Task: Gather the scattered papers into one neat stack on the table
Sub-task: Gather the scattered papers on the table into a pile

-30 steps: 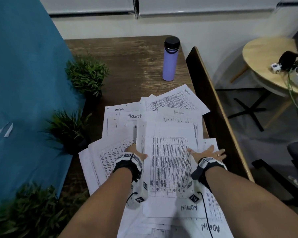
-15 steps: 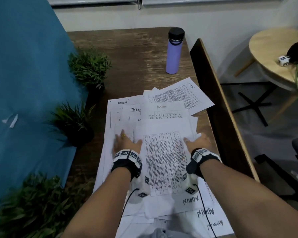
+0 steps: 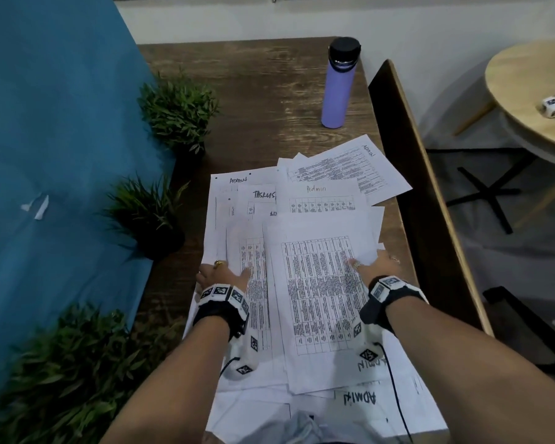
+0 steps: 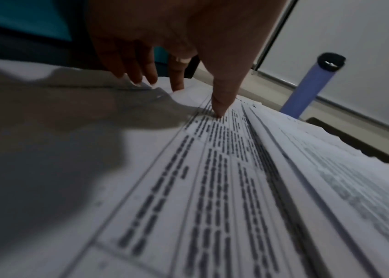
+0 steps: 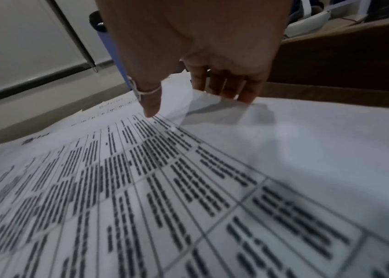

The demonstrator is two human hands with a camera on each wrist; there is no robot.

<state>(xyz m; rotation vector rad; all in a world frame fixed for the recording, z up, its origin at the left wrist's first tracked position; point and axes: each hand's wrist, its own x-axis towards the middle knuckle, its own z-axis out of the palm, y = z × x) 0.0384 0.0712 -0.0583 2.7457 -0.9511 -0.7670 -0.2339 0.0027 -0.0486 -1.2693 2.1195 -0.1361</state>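
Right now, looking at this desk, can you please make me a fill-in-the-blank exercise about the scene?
1. The bottle standing beyond the papers is ____ with a black lid.
2. Both the left hand and the right hand rest on the ____.
3. The word handwritten on several sheets is ____.
4. Left of the papers stand small green ____.

Missing words: purple; papers; Admin; plants
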